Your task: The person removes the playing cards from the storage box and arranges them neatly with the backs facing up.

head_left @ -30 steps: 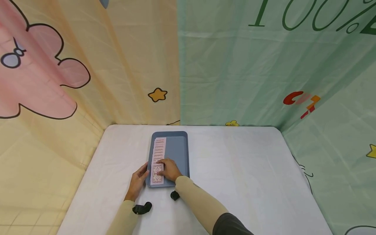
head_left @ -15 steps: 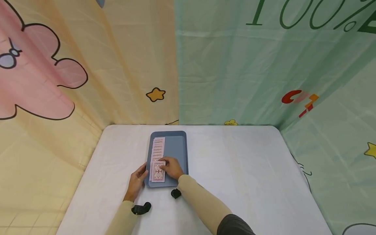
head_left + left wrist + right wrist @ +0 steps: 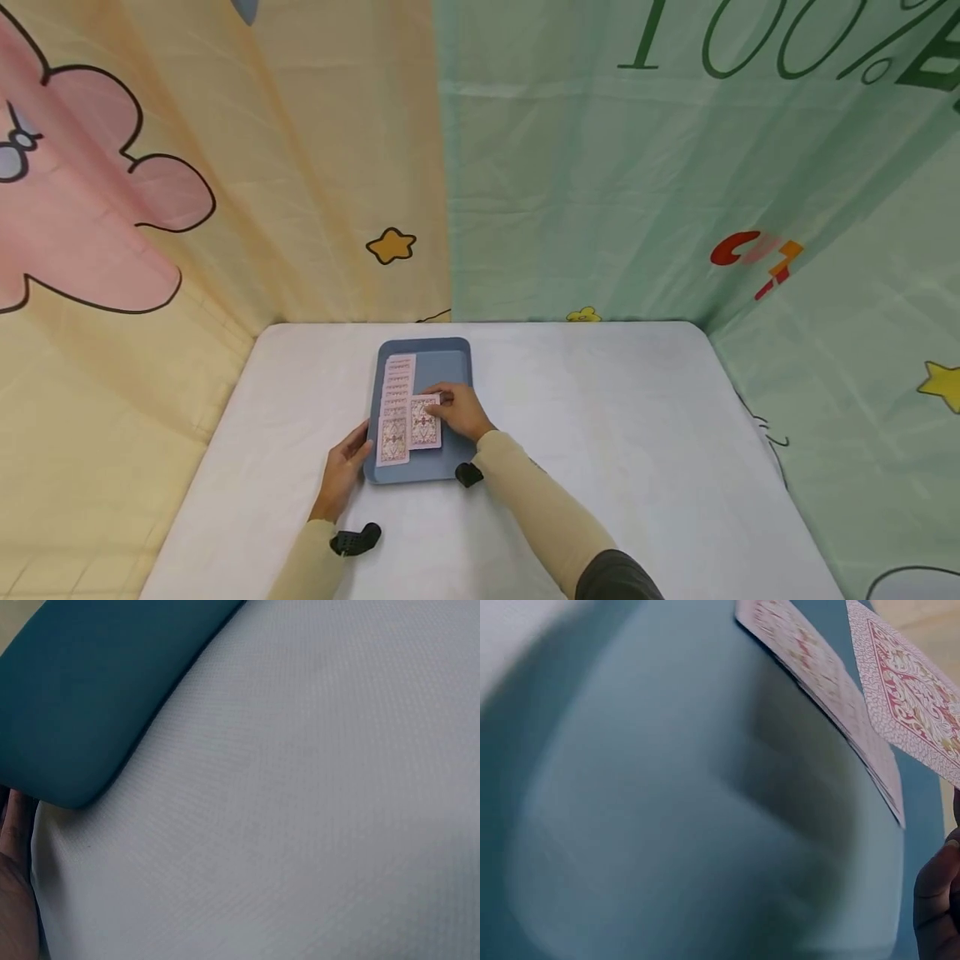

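Observation:
My right hand (image 3: 462,413) pinches a playing card (image 3: 425,422) by its upper right part, over the middle of the blue tray (image 3: 455,364). Its patterned red-and-white back faces up. In the right wrist view, the held card (image 3: 911,686) is raised off the tray, with a shadow on the tray floor. A column of overlapping face-down cards (image 3: 393,439) lies along the tray's left side. My left hand (image 3: 341,479) is at the tray's left edge, fairly straight fingers against the rim and thumb apart. In the left wrist view, its fingers (image 3: 13,825) are partly hidden by the tray (image 3: 90,697).
A white-covered table (image 3: 592,450) bears the tray left of its middle. Printed curtains (image 3: 570,167) enclose the back and sides. Black devices sit at both wrists, the left one (image 3: 356,540) just above the tablecloth in view.
My right hand has drawn a card off the lower part of the column and carried it right and slightly away from me. My left hand has stayed at the tray's edge.

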Tool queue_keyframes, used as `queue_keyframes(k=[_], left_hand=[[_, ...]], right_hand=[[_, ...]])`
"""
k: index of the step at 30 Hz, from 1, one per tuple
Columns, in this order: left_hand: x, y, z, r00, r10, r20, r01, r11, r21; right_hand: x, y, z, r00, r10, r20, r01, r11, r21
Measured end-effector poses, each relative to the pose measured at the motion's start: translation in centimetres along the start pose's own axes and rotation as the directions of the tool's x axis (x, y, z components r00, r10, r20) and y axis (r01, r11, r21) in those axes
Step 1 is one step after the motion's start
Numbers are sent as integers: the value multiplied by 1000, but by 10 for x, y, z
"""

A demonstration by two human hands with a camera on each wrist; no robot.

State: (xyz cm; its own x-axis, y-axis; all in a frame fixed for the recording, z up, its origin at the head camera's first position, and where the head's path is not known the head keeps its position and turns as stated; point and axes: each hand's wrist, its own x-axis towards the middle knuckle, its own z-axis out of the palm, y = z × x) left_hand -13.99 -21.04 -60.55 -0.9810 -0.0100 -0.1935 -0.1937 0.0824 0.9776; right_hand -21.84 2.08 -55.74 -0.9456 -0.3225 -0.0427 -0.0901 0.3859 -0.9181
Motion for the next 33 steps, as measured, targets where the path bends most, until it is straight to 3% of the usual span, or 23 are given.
queue_keyframes(k=[7, 19, 24, 33], left_hand=[[-2, 1, -1, 999, 43, -1, -43, 999, -28], [-3, 1, 1, 999, 36, -17, -37, 999, -20], [-4, 1, 1, 1000, 28, -14, -29, 999, -30], [-3, 2, 1, 1000, 22, -12, -22, 999, -38]], right_hand=[[5, 2, -26, 999, 1, -35, 0, 999, 42], [14, 22, -76, 993, 36, -113, -30, 998, 51], [18, 35, -94, 981, 78, -177, -66, 995, 70], [23, 54, -115, 956, 100, -275, -56, 985, 164]])
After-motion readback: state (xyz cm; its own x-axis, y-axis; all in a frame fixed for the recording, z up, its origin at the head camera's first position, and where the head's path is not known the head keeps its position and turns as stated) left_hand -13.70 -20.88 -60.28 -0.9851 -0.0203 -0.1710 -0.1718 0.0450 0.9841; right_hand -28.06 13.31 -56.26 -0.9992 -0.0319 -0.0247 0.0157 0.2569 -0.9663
